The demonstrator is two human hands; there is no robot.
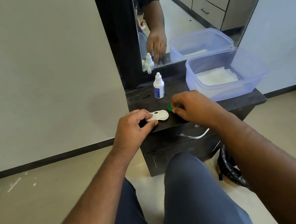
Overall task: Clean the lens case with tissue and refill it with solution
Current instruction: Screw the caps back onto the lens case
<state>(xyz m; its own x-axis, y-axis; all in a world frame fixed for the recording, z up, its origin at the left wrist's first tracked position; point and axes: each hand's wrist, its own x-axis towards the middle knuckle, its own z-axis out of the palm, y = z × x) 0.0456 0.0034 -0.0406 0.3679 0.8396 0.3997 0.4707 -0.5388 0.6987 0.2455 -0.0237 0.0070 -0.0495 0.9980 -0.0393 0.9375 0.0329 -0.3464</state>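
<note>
Right hand (190, 105) hides most of green cap (169, 107); bottle (158, 87) label illegible.

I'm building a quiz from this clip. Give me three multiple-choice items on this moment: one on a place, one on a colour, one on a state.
1. Where does the solution bottle stand?
A. inside the tub
B. on the cabinet top, behind the lens case
C. on the floor

2. What colour is the cap at the right hand?
A. green
B. red
C. black

3. What is the left hand doing?
A. hanging idle
B. pouring solution
C. pinching the white lens case

Answers: 1 B, it stands upright near the mirror; 2 A, green shows by the fingers; 3 C, thumb and fingers close on the case's end.
</note>
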